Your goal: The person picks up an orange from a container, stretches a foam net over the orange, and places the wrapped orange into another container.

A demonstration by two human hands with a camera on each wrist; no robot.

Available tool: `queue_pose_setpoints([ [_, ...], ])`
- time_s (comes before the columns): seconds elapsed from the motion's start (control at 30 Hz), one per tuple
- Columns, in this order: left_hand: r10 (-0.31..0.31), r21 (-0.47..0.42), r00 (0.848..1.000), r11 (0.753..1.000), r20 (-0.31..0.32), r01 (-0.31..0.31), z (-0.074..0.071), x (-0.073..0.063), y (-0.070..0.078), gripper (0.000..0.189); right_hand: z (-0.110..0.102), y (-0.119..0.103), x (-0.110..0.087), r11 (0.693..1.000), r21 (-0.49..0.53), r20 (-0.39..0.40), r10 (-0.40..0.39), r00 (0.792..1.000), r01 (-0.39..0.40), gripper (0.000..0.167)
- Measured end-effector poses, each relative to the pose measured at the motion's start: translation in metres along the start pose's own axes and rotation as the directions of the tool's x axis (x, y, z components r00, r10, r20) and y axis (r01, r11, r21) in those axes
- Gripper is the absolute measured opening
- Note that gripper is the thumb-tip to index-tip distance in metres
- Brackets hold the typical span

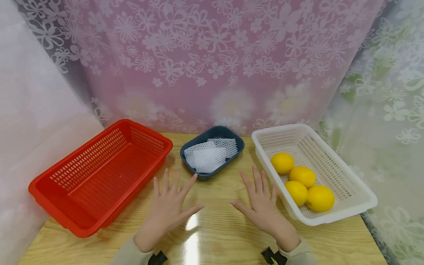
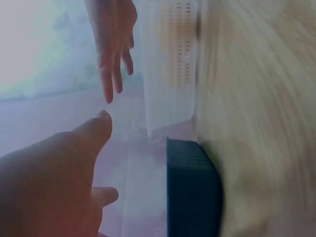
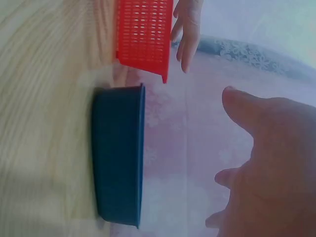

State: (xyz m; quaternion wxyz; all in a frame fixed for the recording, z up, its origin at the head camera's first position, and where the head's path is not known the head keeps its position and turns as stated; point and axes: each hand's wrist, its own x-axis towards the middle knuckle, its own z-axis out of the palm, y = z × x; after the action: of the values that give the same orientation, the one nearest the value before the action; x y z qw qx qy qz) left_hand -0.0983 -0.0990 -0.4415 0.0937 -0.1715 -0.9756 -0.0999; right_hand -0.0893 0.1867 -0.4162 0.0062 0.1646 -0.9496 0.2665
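My left hand (image 1: 168,206) is spread palm down over the table, its fingers straight, between the red basket (image 1: 119,173) and the small dark blue tray (image 1: 202,177). My right hand (image 1: 263,208) is likewise spread, beside the white basket (image 1: 344,219). Neither holds anything. White foam net sleeves (image 1: 208,158) lie in the blue tray. Several yellow lemons (image 1: 320,198) sit together in the near left part of the white basket. Both wrist views show the blue tray (image 2: 192,192) from the side, below hand level.
The light wooden table (image 1: 212,235) carries both baskets, red at left and white at right, with the tray at the back between them. A pink flowered curtain (image 1: 215,73) hangs behind, and pale cloth (image 1: 391,129) closes off the right side.
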Motion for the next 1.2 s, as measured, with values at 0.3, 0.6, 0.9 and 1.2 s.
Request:
queue_pose_setpoints([
  [0.3,0.148,0.018,0.989,0.989,-0.029,-0.148,-0.018,0.031,0.035,0.065,-0.053,0.017,-0.014,0.938,0.328,0.193,-0.186,0.963,0.115,0.070],
  [0.6,0.278,0.074,0.943,0.960,-0.184,-0.268,-0.026,0.063,0.072,0.045,-0.100,0.032,-0.014,0.918,0.313,0.088,-0.284,0.955,0.244,0.053],
  [0.9,0.348,0.106,0.924,0.936,-0.160,-0.334,-0.024,0.099,0.113,0.039,-0.137,0.062,0.014,0.971,0.128,0.082,-0.215,0.973,0.204,0.040],
  [1.2,0.339,0.189,0.940,0.925,-0.025,-0.329,-0.011,0.132,0.161,0.050,-0.167,0.110,0.048,0.996,0.089,0.150,-0.034,0.988,0.021,0.039],
])
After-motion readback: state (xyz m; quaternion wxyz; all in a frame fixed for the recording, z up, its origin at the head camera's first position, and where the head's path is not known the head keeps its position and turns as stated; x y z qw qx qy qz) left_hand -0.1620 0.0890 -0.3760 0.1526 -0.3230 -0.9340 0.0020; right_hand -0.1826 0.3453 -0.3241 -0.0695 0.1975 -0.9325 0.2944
